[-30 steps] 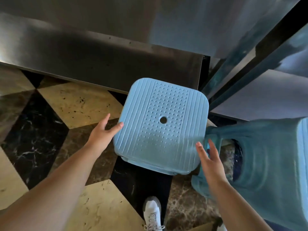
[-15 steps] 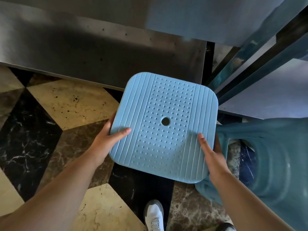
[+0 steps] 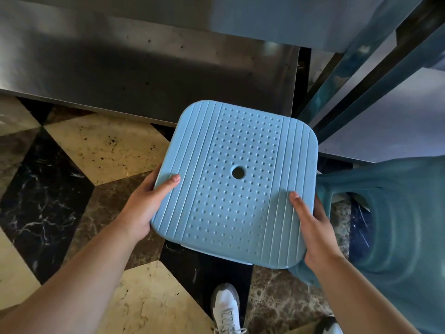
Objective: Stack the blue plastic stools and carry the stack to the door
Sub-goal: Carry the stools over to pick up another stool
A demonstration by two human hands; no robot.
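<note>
A light blue plastic stool (image 3: 236, 184) fills the middle of the head view, seen from above: a square seat with ridges, a dotted centre strip and a round hole. My left hand (image 3: 149, 201) grips its left edge, thumb on top. My right hand (image 3: 310, 222) grips the right edge, thumb lying on the seat. The fingers of both hands are hidden under the rim. A darker teal plastic stool (image 3: 390, 218) lies on its side on the floor just right of it, its legs toward the held stool.
A steel-fronted counter (image 3: 144, 68) runs across the back. Dark metal frame bars (image 3: 375, 73) slant at the upper right. The floor (image 3: 72, 189) is patterned marble tile. My white shoe (image 3: 226, 309) stands below the stool.
Both hands went from open beside the stool to gripping its edges. The stool now appears larger and closer to the camera.
</note>
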